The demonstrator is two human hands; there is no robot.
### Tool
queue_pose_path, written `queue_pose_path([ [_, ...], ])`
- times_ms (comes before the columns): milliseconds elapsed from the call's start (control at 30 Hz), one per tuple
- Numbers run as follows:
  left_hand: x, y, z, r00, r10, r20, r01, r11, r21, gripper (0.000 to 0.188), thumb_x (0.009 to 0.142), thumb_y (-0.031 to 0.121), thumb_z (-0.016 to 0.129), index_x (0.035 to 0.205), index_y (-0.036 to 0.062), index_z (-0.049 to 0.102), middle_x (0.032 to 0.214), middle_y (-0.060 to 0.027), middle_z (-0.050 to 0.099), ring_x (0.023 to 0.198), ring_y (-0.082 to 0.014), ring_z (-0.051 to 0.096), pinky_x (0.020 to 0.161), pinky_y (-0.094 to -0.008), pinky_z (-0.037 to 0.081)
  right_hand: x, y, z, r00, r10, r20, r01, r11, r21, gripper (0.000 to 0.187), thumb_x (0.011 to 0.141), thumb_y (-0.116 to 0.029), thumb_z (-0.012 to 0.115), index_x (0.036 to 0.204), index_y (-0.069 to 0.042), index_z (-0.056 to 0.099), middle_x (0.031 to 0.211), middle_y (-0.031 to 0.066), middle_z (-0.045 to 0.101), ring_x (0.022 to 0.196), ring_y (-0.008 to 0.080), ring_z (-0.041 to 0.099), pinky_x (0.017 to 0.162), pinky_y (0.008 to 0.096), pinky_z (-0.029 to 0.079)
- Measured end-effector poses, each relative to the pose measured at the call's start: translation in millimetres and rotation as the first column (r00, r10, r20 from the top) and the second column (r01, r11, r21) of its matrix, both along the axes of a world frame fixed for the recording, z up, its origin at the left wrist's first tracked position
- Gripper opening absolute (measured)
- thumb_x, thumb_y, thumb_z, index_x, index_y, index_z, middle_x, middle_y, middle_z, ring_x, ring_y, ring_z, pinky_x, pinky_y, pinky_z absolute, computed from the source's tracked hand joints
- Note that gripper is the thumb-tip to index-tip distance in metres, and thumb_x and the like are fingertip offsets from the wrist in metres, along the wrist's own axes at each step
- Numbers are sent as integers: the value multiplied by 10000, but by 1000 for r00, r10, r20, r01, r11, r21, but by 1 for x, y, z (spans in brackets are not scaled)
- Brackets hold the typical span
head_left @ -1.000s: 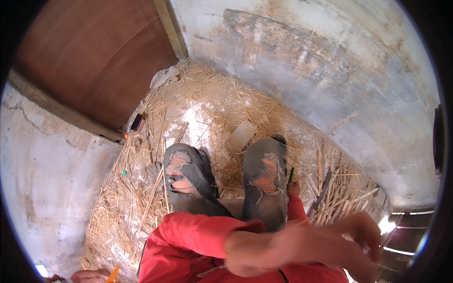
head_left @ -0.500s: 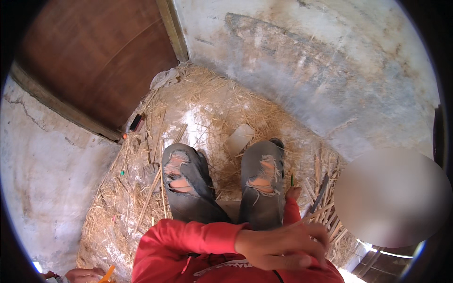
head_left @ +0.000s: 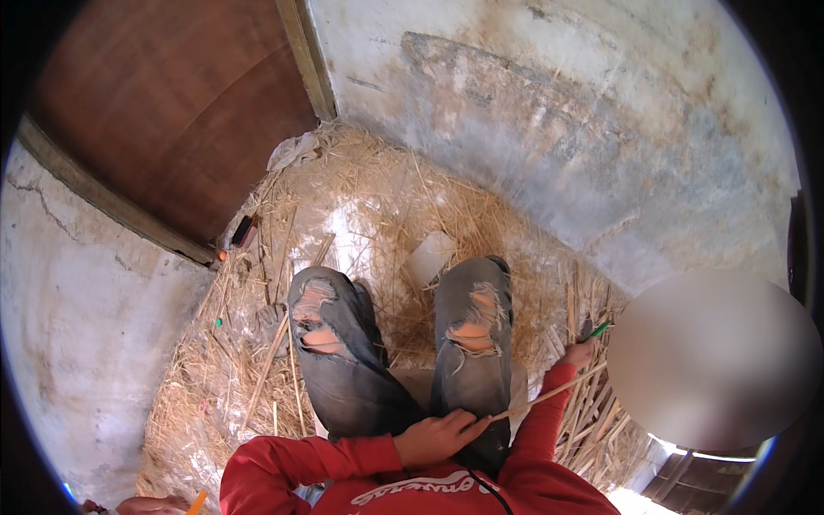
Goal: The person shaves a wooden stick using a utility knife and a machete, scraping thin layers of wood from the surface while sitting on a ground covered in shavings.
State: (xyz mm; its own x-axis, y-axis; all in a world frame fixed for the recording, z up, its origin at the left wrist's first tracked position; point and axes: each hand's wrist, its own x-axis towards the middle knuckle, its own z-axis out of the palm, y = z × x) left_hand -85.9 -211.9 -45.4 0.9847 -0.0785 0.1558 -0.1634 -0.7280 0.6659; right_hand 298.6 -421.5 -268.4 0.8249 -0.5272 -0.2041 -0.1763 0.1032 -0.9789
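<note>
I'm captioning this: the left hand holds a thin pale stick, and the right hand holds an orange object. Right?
Almost: in the head view, the right hand holds a green object, not an orange one. The left hand holds a thin pale stick.

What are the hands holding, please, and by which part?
The left hand holds a thin stick by its near end; the right hand grips a green object by its near end.

Soft daylight reaches most of the frame, glaring white at the lower right and on the floor left of centre, while the upper-left door looks dim, a blurred oval sits right, and edges curve toward black corners.
</note>
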Motion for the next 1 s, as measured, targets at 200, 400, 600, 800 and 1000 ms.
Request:
queue_pose_path([
  [200,25,90,52,911,412,-14,-341,732,-590,451,1026,101,525,1465,3,494,875,-62,532,765,-165,582,652,-292,508,-26,70,276,888,262,378,-176,953,-248,343,1090,-312,508,1204,2,584,1077,109,656,927,158,607,834,327,492],
  [400,53,179,103,903,361,-235,-375,387,-842,412,1127,227,388,1475,18,461,721,32,449,504,-57,397,451,-196,346,-35,203,426,240,799,552,-643,557,-526,340,1047,-151,568,1327,25,488,1023,125,721,949,182,688,881,339,534],
  [600,92,219,103,905,398,-148,-307,373,-876,384,1113,217,399,1432,25,492,630,1,465,476,-78,419,455,-225,366,43,356,428,-129,990,-63,-332,-103,-938,382,945,-234,612,1241,-17,508,779,217,661,714,367,662,700,465,521],
  [800,114,244,102,879,439,-183,-317,252,-914,410,1123,296,418,1430,42,515,586,52,305,426,-48,285,393,-217,230,46,409,390,-148,986,71,-537,-19,-843,273,940,-219,598,1143,-38,578,745,207,625,665,339,645,640,485,480],
  [1000,110,256,81,841,477,-256,-351,120,-929,379,1121,260,424,1400,26,528,598,46,322,421,-45,278,384,-215,223,-13,384,347,-257,960,109,-747,-126,-653,250,994,-268,601,1090,-40,634,660,174,570,585,243,616,583,426,455],
])
